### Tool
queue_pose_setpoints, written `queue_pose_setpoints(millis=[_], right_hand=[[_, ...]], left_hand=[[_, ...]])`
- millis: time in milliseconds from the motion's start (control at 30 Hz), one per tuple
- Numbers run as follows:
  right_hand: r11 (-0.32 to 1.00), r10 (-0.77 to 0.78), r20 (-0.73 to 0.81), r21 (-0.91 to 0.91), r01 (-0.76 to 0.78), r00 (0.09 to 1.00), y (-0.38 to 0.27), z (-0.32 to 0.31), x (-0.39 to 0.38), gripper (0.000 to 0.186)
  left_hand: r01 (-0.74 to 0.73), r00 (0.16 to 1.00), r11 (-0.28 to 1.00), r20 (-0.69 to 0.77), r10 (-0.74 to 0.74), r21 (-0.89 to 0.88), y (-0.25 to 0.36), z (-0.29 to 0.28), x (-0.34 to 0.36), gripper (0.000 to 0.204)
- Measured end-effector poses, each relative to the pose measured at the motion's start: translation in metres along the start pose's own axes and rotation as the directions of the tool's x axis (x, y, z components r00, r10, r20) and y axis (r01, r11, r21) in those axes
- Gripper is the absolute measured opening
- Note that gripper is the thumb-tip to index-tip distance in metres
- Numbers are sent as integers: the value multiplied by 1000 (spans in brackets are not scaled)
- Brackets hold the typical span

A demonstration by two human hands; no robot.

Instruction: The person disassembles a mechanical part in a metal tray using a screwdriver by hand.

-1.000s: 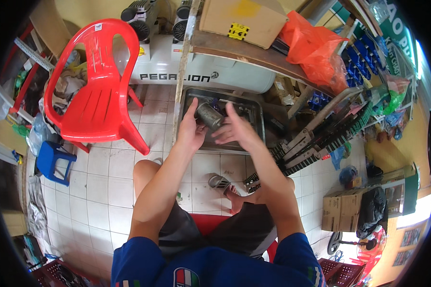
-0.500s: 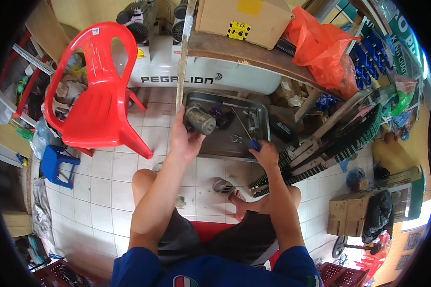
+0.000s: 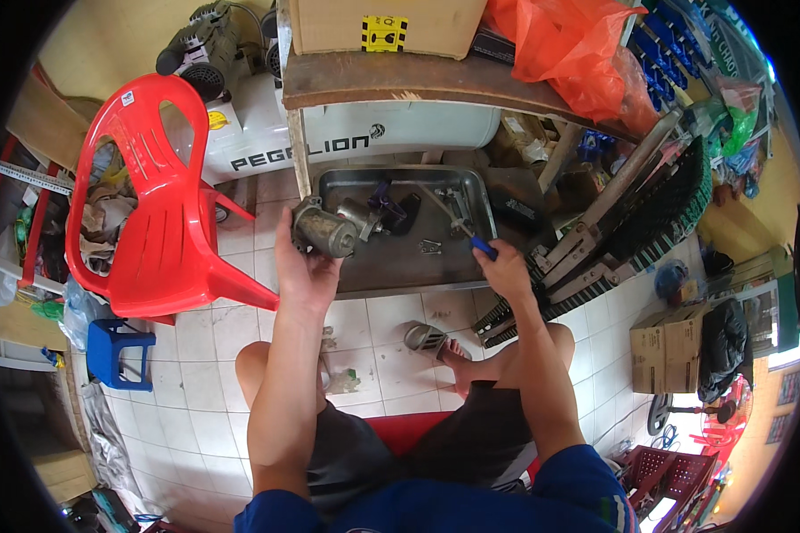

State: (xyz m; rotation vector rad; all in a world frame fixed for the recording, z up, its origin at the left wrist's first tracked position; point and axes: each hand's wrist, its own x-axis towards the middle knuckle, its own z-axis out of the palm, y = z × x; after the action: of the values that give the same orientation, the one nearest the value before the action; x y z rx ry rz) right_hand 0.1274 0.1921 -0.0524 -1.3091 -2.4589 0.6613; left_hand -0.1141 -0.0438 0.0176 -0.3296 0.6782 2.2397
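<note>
My left hand (image 3: 306, 277) is closed round a worn grey cylindrical metal motor (image 3: 329, 233), holding it up over the left side of a dark metal tray (image 3: 384, 265). On the right, my right hand (image 3: 508, 271) grips a screwdriver by its blue handle (image 3: 484, 248); its shaft points up and left over the tray. Behind the motor in the tray lies another silvery metal part (image 3: 359, 214), partly hidden. Beside it is a dark purple piece (image 3: 386, 197). Several small screws (image 3: 429, 246) lie in the middle of the tray, and metal bits (image 3: 458, 202) rest near its right end.
A red plastic chair (image 3: 156, 258) and a blue stool (image 3: 120, 354) stand at the left. Above the tray, a wooden shelf (image 3: 373, 82) carries a cardboard box (image 3: 329, 27) and an orange bag (image 3: 560, 53). A white tank (image 3: 453, 124) sits behind. Folded metal ramps (image 3: 587, 244) lean at right.
My view has shifted, so the shelf and tray sit further left. The motor has moved away from the screwdriver, uncovering the silvery part in the tray. Both hands keep their hold.
</note>
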Motion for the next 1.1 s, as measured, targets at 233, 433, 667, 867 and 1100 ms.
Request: queue_pose_setpoints(millis=[233,433,667,867,1100], right_hand=[[723,48,200,670,-172,979,-29,-52,-3,31],[760,-160,197,650,-6,967,-43,-57,-26,28],[847,-240,169,518,121,956,-59,-55,-38,26],[864,-244,148,481,145,958,-63,-56,-39,25],[871,-261,133,459,174,956,-66,-56,-39,26]], left_hand=[[-28,999,997,-25,30,77,12,3,-4,48],[-47,997,991,-58,55,128,10,-2,1,48],[-53,997,983,-39,61,173,8,-4,3,42],[-56,996,980,-56,68,193,5,-8,7,40],[-46,996,975,-59,60,216,2,-5,3,40]])
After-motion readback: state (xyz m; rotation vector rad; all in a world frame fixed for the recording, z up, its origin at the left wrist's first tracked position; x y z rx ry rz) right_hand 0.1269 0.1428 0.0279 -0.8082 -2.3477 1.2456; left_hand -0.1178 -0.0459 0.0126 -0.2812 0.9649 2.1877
